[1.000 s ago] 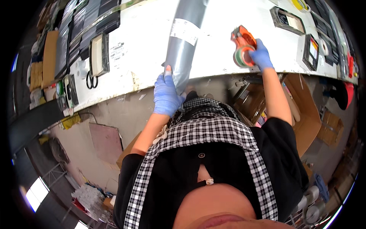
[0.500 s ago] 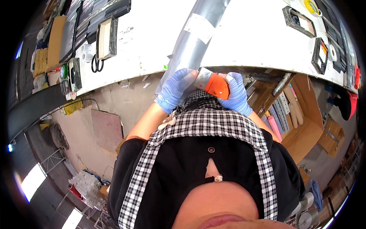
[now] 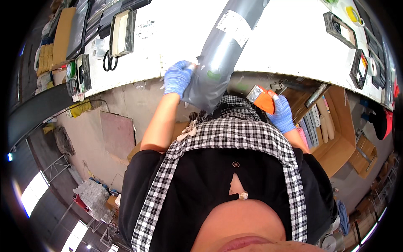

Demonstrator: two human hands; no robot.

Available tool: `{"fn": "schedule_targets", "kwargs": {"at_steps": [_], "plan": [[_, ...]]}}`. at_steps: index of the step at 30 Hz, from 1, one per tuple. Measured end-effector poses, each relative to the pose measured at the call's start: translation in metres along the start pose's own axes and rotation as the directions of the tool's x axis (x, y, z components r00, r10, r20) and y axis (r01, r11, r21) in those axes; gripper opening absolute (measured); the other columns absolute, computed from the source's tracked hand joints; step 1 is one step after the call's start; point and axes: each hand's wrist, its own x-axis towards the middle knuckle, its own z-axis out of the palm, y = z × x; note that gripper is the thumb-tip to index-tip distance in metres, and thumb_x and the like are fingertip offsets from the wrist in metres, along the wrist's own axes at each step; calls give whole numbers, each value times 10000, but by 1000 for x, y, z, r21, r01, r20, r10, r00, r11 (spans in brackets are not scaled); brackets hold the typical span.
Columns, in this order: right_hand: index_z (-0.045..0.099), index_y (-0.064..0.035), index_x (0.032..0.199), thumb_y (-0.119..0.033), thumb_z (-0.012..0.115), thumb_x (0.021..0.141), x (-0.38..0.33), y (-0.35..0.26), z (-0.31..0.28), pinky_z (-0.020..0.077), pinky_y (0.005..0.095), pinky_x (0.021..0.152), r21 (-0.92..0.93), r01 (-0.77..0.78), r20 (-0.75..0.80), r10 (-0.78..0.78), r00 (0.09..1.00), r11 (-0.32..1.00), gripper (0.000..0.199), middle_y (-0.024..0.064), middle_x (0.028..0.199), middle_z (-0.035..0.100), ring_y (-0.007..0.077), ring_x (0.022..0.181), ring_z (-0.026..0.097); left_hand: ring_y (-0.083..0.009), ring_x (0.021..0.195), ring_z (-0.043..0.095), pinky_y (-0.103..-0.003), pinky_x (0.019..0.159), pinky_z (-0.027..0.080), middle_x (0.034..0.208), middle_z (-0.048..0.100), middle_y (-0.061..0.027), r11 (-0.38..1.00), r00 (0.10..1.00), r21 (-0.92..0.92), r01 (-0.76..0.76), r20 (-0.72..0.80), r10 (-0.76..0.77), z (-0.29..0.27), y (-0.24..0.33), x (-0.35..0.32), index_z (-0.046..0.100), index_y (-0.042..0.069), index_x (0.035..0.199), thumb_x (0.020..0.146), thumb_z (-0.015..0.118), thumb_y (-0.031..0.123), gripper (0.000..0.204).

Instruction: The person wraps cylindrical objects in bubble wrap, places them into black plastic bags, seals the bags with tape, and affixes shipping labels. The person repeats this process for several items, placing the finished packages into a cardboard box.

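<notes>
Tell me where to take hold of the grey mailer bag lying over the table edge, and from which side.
Grip the grey mailer bag at its near end, which overhangs the white table toward the person. Probably best to come from the left, where the left hand already pinches the loose edge; the right hand is busy with the orange tape dispenser.

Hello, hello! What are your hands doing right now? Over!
Left hand gripping the grey mailer bag at the white table edge. Right hand holding the orange tape dispenser, off the bag. Nothing between them.
</notes>
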Motion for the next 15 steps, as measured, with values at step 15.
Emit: {"fn": "schedule_targets", "kwargs": {"at_steps": [15], "plan": [[472, -123, 1324, -111, 849, 625, 11, 15, 62, 511, 418, 822, 198, 107, -165, -74, 983, 974, 795, 141, 1074, 637, 354, 898, 613, -333, 1120, 622, -405, 945, 522, 1237, 606, -236, 969, 844, -246, 15, 522, 120, 16, 27, -33, 472, -82, 1316, 696, 792, 411, 854]]}}
